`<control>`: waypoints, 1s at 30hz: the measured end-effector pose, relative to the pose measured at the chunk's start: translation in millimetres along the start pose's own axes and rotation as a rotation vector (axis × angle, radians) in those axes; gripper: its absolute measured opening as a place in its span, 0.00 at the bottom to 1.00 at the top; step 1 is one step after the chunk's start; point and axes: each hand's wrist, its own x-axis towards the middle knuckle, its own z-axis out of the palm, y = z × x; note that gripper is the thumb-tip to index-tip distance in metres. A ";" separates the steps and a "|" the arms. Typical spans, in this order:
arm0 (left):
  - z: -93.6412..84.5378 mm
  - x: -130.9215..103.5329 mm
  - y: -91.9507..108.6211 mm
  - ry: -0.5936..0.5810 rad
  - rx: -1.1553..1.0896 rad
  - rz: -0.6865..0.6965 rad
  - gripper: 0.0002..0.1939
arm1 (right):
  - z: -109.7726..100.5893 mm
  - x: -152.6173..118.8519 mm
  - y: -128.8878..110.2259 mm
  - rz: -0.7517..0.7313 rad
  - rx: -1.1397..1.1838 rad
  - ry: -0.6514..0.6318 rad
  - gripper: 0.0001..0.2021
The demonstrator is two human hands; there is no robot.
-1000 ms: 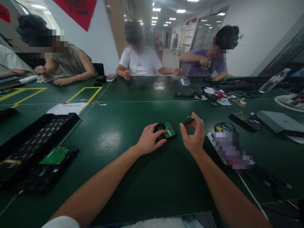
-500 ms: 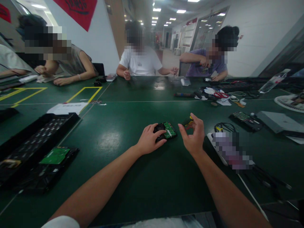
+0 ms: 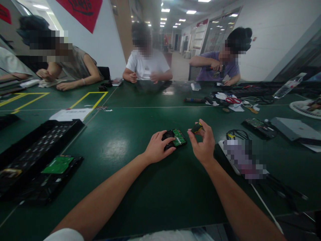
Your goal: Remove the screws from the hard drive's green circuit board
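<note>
The left hand (image 3: 158, 147) pinned the hard drive (image 3: 174, 138) flat while the right hand (image 3: 204, 142), at its three o'clock, pinched a screwdriver (image 3: 197, 127), and the green board was not yet off.

No words or numbers clear enough to read — only blurry dark marks on the red banner (image 3: 82, 10).

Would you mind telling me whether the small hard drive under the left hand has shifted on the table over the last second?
No. The hard drive lies in the same spot under the left hand, equally far from the white seam line across the table.
</note>
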 end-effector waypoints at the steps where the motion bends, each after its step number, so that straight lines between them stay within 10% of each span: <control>1: 0.7 0.0 -0.5 -0.001 0.002 0.000 0.26 | 0.3 -0.6 0.8 0.008 -0.005 -0.001 0.34; 30: 1.1 -0.9 -0.6 0.007 0.000 0.005 0.26 | 1.6 -0.6 -0.8 -0.047 -0.085 0.038 0.33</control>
